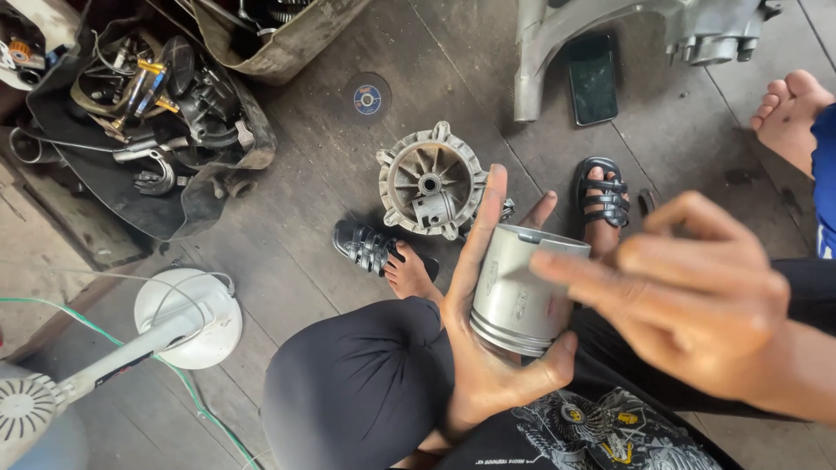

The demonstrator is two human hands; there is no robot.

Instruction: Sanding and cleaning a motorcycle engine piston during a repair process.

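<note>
My left hand (488,348) holds a grey metal piston (518,292), upside down, with its ringed crown resting in my palm and its open skirt pointing up. My thumb runs up its left side. My right hand (697,292) hovers just to the right of the piston, fingers loosely curled, with the index finger touching the piston's upper rim. It holds nothing. Both hands are above my bent knees, which are in black trousers.
A round finned metal housing (431,180) lies on the wooden floor between my sandalled feet. A black phone (592,78) and a metal casting (557,30) lie behind it. A sack of tools (157,113) is at the left, a fan base (187,318) nearer. Another person's bare foot (788,109) is at the right.
</note>
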